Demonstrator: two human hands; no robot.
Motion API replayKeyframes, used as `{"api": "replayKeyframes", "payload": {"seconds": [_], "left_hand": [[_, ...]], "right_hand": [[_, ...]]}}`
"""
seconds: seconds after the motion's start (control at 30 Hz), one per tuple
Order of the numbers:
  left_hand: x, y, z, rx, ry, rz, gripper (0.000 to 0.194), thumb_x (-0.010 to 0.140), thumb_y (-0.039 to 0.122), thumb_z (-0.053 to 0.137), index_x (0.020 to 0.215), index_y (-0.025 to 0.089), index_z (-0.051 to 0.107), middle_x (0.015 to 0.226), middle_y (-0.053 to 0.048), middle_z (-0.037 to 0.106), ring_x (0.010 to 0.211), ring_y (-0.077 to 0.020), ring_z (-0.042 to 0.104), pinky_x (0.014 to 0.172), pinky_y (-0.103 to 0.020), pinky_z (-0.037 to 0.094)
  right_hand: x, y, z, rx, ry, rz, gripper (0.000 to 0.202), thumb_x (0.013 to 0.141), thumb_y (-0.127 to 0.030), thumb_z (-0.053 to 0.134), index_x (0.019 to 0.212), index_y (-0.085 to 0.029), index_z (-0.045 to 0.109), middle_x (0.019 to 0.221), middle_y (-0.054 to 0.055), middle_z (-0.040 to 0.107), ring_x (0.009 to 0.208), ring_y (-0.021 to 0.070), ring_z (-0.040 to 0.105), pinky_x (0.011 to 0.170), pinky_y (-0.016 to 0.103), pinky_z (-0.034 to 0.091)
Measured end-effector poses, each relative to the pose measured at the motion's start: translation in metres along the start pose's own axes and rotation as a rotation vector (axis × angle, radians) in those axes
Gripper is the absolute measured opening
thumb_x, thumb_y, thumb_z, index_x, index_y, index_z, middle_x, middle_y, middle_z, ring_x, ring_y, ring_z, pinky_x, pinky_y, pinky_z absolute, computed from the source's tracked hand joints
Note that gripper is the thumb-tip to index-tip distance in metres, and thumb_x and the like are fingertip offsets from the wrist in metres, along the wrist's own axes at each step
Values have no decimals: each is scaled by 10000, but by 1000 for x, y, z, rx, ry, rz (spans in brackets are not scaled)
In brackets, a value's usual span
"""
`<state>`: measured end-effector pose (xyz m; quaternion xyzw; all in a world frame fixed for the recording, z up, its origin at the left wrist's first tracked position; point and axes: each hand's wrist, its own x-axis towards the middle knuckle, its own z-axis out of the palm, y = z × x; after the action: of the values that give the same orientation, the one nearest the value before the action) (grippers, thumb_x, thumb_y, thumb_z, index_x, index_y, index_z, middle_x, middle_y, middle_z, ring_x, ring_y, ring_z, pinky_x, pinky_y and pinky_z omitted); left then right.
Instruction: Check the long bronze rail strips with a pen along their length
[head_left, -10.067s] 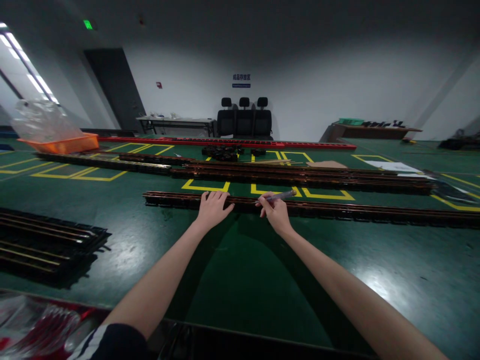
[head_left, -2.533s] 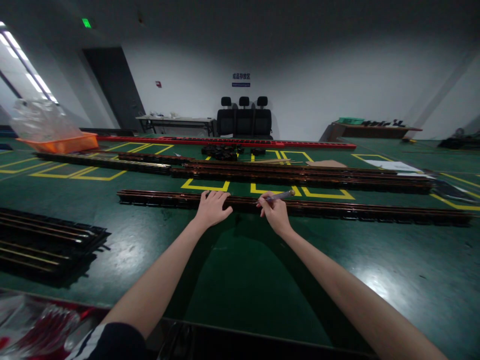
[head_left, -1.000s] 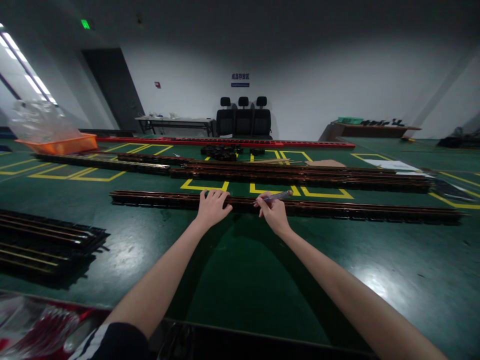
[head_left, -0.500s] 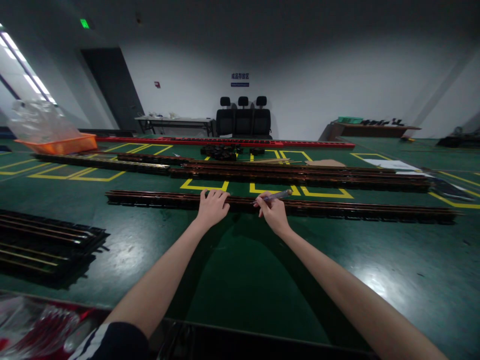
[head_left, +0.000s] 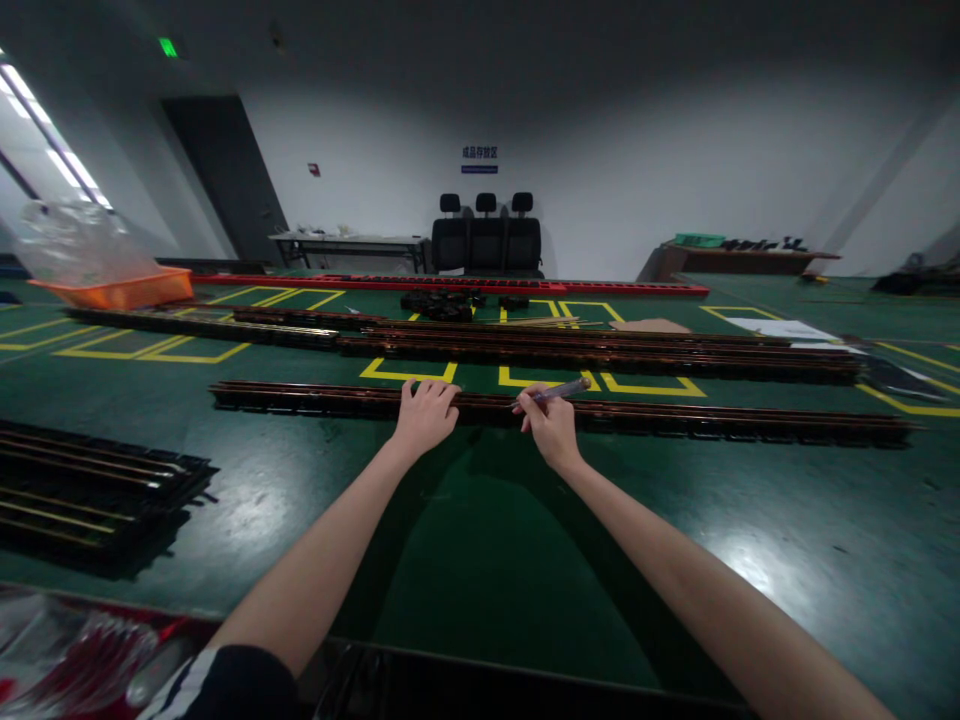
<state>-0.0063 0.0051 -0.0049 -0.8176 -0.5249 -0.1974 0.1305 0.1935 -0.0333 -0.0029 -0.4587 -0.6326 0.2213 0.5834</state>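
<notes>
A long, narrow black strip with copper-coloured rails (head_left: 712, 416) lies across the green table (head_left: 480, 560) in front of me. My left hand (head_left: 426, 412) rests on its middle, fingers curled over the far edge and thumb off to the right, holding the strip. Just to the right, my right hand (head_left: 551, 425) is closed round a slim pen (head_left: 562, 389) in a writing grip. The pen slants, its back end up to the right and its tip down at the strip. Whether the tip touches cannot be made out.
Behind lie more black-and-copper strips (head_left: 600, 350). Stacked strips (head_left: 90, 480) are at the left. Farther off are an orange crate (head_left: 127, 290) with a plastic bag, a black parts pile (head_left: 439, 303), cardboard (head_left: 651, 326) and white paper (head_left: 787, 330). Bagged parts (head_left: 82, 650) sit below the table edge.
My right hand and the pen have shifted slightly to the right along the strip. My left hand and the strip look unmoved.
</notes>
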Motion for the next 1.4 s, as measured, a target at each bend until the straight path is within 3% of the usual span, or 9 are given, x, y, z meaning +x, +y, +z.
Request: {"api": "replayKeyframes", "payload": {"seconds": [0.17, 0.9, 1.4], "left_hand": [[0, 1, -2, -9, -20, -6, 336, 854, 239, 385, 1117, 219, 592, 1148, -74, 638, 1085, -253, 539, 1028, -527, 268], [-1, 0, 0, 3, 24, 32, 399, 813, 126, 380, 1151, 221, 570, 1156, -72, 638, 1091, -245, 536, 1023, -523, 266], [0, -5, 2, -68, -54, 33, 435, 829, 122, 329, 1181, 228, 563, 1208, -70, 620, 1135, -225, 526, 1068, -528, 211]], "right_hand": [[0, 1, 0, 30, 32, -6, 268, 840, -414, 505, 725, -176, 544, 618, 18, 614, 421, 109, 529, 406, 224, 418], [1, -1, 1, -15, -81, 5, 205, 841, -343, 497, 729, -178, 541, 646, 25, 647, 413, 109, 543, 440, 226, 426], [0, -1, 0, -20, -61, 3, 228, 845, -365, 490, 726, -178, 543, 657, 36, 646, 430, 114, 547, 428, 232, 433]]}}
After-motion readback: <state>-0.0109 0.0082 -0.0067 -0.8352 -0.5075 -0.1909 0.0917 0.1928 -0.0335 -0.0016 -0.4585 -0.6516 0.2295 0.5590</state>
